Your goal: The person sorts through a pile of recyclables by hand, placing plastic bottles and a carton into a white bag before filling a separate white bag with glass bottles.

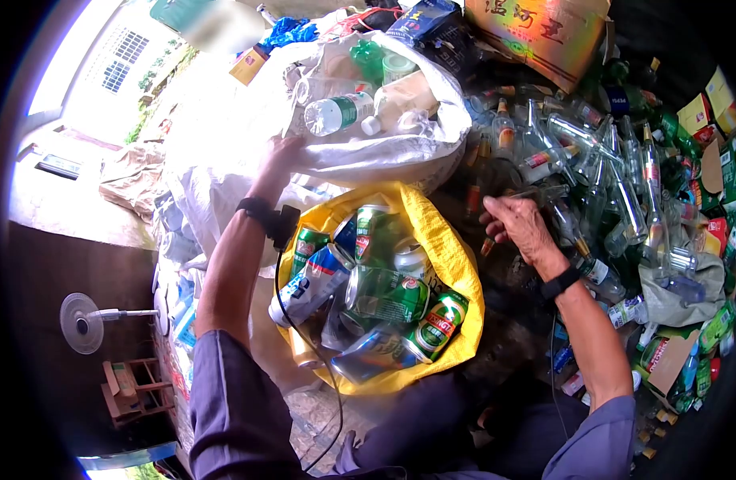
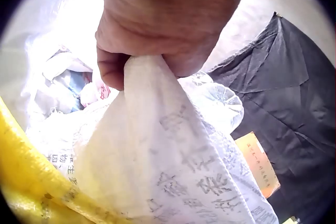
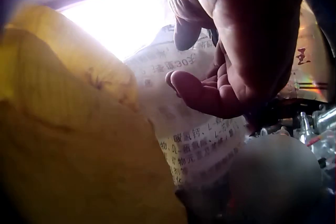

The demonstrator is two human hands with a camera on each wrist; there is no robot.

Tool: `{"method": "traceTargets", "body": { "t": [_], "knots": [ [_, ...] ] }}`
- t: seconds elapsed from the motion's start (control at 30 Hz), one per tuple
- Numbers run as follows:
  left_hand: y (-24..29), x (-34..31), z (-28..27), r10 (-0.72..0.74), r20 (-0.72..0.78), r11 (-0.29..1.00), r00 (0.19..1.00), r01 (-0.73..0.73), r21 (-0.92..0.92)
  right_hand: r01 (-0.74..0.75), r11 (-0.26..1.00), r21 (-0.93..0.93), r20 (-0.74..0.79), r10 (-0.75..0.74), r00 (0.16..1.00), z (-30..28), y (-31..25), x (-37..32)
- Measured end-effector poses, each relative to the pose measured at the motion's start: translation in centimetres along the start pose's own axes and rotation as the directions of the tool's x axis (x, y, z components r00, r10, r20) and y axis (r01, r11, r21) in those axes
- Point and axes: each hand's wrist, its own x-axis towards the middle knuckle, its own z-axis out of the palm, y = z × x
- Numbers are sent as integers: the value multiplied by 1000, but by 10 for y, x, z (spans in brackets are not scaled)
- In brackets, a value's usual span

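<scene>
The white sack (image 1: 384, 158) stood just beyond the yellow sack (image 1: 440, 240), its mouth open on plastic bottles (image 1: 336, 114). The left grip (image 2: 168, 24) held a fold of the white sack's edge, narrowed round the cloth; the right grip (image 1: 522, 226) hung loosely curled near the glass bottles (image 1: 629, 210), with nothing visible in it. If that fold slipped, the rim could sag and spill some contents, since no other part of it appeared held. The cable (image 1: 341, 410) hung over the yellow sack and might snag a can if the left grip pulled away; a knock could topple or crack the glass bottles. Counted, there were two open sacks, at least four mainly green cans (image 1: 440, 324) in the yellow one, one big cardboard box (image 1: 536, 40) at the far side and one fan (image 1: 82, 323) off to the left; the glass bottles overlapped too much to count.
</scene>
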Motion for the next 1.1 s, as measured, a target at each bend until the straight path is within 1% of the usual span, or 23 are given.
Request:
{"method": "traceTargets", "body": {
  "t": [0.03, 0.07, 0.1, 0.17, 0.2, 0.23, 0.27, 0.33, 0.37, 0.47, 0.53, 0.57, 0.6, 0.67, 0.7, 0.73, 0.77, 0.8, 0.83, 0.87, 0.9, 1.0, 1.1],
  "knots": [
    [17, -7, -4, -147, 17, 939, 989, 145, -310, 4, 1000, 24, 17, -5, 1000, -2, 7, -7],
    [34, -14, -9, -278, 79, 766, 957, 271, -584, 4, 1000, 24, 16, -5, 1000, -6, 17, -13],
    [35, -17, -10, -277, 81, 765, 958, 270, -584, -9, 1000, -18, 13, 9, 1000, -12, 28, -19],
    [35, -18, -10, -205, 35, 742, 978, 179, -646, -23, 998, -62, 4, 23, 1000, -30, 45, -32],
    [16, -10, -8, -204, 37, 741, 978, 180, -647, -65, 988, -141, -6, 65, 998, -40, 52, -39],
    [-16, 5, -5, -77, -39, 926, 996, 57, -373, -104, 970, -219, -19, 103, 995, -52, 58, -45],
    [-10, 2, -9, 3, -52, 965, 999, -17, -263, -103, 969, -222, -22, 101, 995, -63, 63, -51],
    [10, -6, -17, 163, -76, 986, 984, -166, -29, -208, 940, -270, -149, 173, 974, -86, 73, -67],
    [24, -16, -20, 2, -80, 976, 997, -19, -218, -218, 950, -225, -188, 177, 966, -102, 84, -73],
    [29, -19, -20, -167, -19, 929, 986, 151, -339, -263, 959, -106, -281, 225, 933, -135, 106, -94],
    [41, -27, -15, -380, -14, 662, 925, 261, -703, -328, 943, -62, -375, 282, 883, -153, 123, -112],
    [42, -28, -12, -373, -85, 685, 924, 213, -697, -343, 939, -35, -396, 303, 867, -159, 131, -122],
    [34, -30, -12, -257, -124, 768, 959, 125, -628, -347, 937, -36, -403, 304, 863, -165, 139, -133],
    [53, -37, -18, -385, -158, 740, 909, 202, -641, -389, 921, 34, -390, 371, 843, -177, 159, -155],
    [56, -35, -22, -410, -116, 725, 905, 246, -643, -408, 908, 96, -387, 411, 825, -181, 169, -165],
    [63, -39, -23, -442, -159, 701, 883, 230, -675, -420, 901, 108, -403, 426, 810, -182, 177, -176],
    [45, -30, -31, -430, -55, 729, 901, 310, -611, -444, 889, 114, -403, 450, 797, -184, 182, -187],
    [48, -31, -33, -460, -103, 729, 882, 310, -610, -462, 879, 116, -404, 467, 787, -187, 184, -198],
    [58, -36, -42, -454, -40, 720, 890, 340, -605, -466, 875, 128, -412, 474, 778, -189, 187, -209],
    [42, -30, -43, -459, -70, 733, 886, 333, -593, -473, 873, 123, -424, 477, 770, -194, 198, -218],
    [55, -43, -50, -404, -72, 743, 912, 282, -607, -478, 866, 146, -443, 489, 751, -194, 200, -227],
    [47, -49, -59, -312, -97, 785, 945, 198, -587, -494, 856, 151, -471, 502, 725, -196, 211, -250],
    [75, -76, -67, -208, -81, 782, 975, 116, -612, -526, 840, 130, -505, 513, 694, -192, 226, -274]
  ]
}}
